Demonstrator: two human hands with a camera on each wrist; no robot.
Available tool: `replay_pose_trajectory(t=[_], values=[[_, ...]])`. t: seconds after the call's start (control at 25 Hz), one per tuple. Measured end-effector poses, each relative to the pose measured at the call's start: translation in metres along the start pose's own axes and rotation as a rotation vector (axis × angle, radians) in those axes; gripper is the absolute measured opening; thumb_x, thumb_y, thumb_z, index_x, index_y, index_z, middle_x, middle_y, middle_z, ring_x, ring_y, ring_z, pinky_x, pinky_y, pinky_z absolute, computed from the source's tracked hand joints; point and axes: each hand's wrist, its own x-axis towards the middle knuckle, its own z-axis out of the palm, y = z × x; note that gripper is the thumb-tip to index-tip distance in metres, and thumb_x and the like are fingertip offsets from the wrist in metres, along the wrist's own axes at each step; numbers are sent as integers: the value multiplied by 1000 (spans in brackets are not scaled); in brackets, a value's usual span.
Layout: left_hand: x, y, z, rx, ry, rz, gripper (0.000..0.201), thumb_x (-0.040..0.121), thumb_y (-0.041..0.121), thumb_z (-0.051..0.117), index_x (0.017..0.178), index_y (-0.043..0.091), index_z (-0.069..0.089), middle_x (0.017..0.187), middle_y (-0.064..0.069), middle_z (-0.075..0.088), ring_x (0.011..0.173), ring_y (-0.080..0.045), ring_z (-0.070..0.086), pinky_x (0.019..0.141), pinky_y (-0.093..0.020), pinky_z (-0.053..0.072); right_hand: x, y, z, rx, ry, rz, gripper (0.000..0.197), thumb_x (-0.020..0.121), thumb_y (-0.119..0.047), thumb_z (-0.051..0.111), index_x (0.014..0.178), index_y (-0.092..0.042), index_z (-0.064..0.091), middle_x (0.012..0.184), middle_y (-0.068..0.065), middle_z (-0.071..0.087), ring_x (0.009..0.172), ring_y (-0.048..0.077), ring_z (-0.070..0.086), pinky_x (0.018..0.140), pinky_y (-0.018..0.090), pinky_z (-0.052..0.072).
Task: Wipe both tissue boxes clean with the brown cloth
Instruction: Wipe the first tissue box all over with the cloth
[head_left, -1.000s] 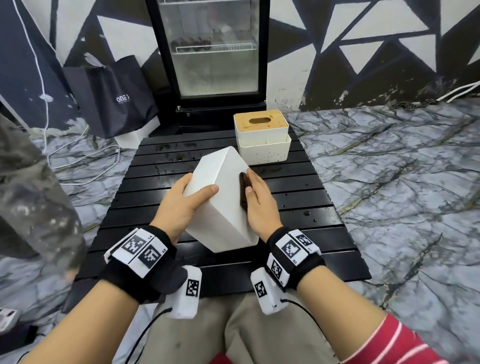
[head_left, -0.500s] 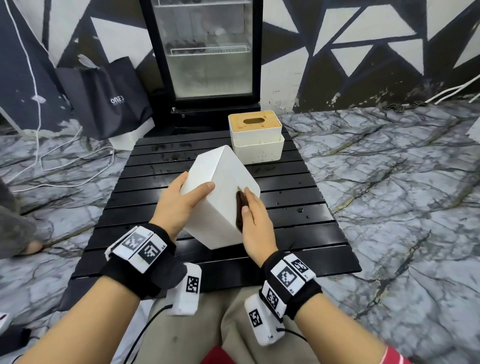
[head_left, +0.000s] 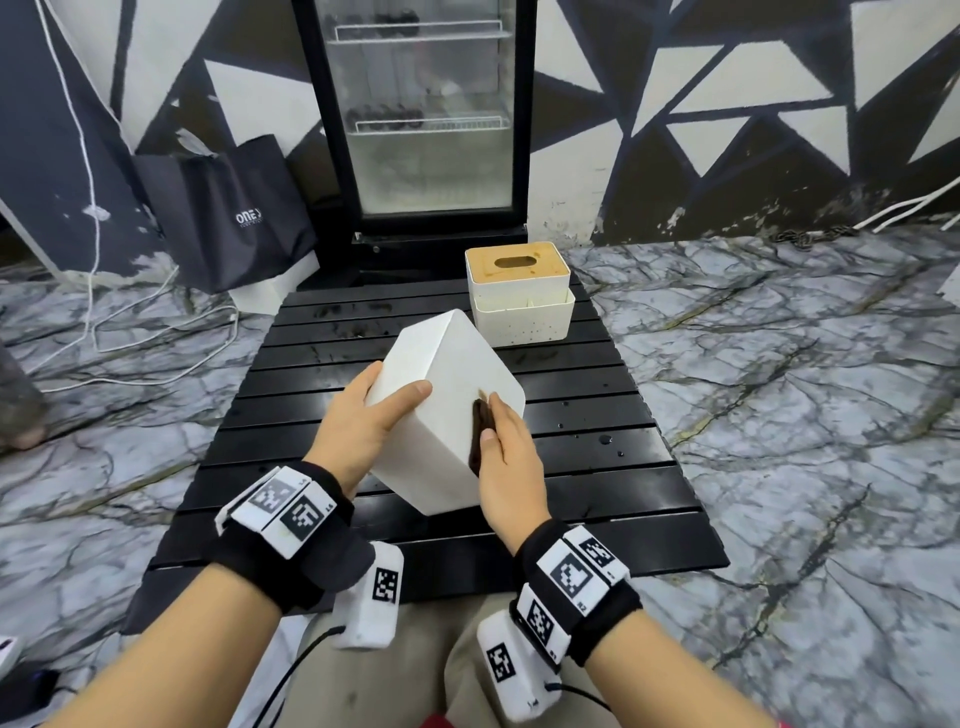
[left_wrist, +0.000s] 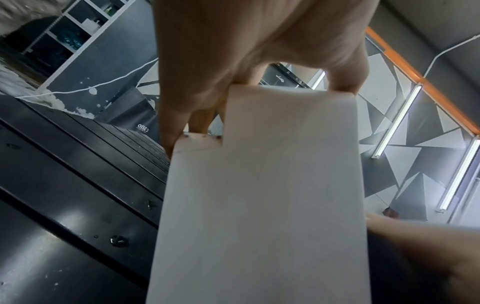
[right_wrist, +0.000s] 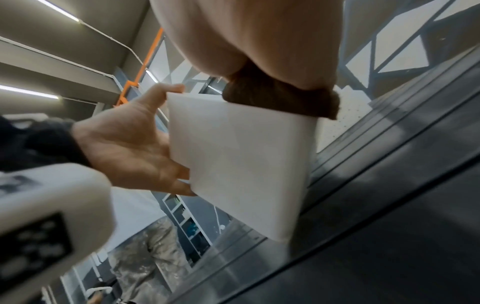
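My left hand (head_left: 363, 423) grips a plain white tissue box (head_left: 447, 384), tilted up off the black slatted table (head_left: 597, 467), thumb on the near face and fingers behind. Against the box's right side my right hand (head_left: 506, 457) holds a folded brown cloth (head_left: 477, 436), thumb lying along it. In the right wrist view the brown cloth (right_wrist: 280, 100) sits wadded between palm and white box (right_wrist: 241, 154). The left wrist view shows the box (left_wrist: 259, 195) under my left hand (left_wrist: 233, 51). A second white tissue box with a wooden lid (head_left: 519, 291) stands at the table's far edge.
A glass-door fridge (head_left: 421, 119) stands behind the table, and a dark bag (head_left: 234, 213) leans on the wall to its left. White cables (head_left: 156, 332) trail over the marble floor. Water drops dot the table's slats on the right.
My right hand has slid the cloth down the box's right side toward me. The left hand keeps its grip on the tilted box.
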Motion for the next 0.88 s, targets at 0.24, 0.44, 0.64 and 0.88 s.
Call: replay_pose_trajectory(t=[0.24, 0.44, 0.64, 0.88], values=[[-3, 7, 5, 6, -39, 12, 43, 70, 46, 64, 107, 25, 62, 98, 1, 69, 80, -10, 64, 68, -23, 45, 2, -30, 9, 61, -51, -142, 45, 97, -9, 32, 140, -18, 29, 148, -3, 30, 137, 11, 21, 115, 28, 13], [-5, 8, 4, -45, -44, 2, 47, 69, 45, 65, 112, 25, 61, 102, 2, 70, 82, -9, 64, 69, -23, 47, -3, -23, 6, 75, -31, -96, 45, 97, -10, 33, 141, -21, 28, 148, -5, 29, 138, 11, 20, 115, 29, 14], [-3, 9, 4, -73, -94, -4, 47, 68, 43, 70, 111, 24, 62, 106, -4, 70, 88, -15, 66, 75, -26, 50, 1, -34, 9, 79, -39, -187, 44, 97, -10, 33, 140, -19, 30, 147, -5, 30, 136, 9, 21, 115, 26, 13], [-3, 9, 5, -72, -90, -5, 50, 66, 46, 70, 110, 23, 62, 105, -4, 70, 86, -15, 65, 75, -27, 49, 3, -21, 6, 72, -13, -120, 46, 97, -11, 33, 141, -21, 26, 148, -4, 28, 137, 11, 20, 115, 31, 14]])
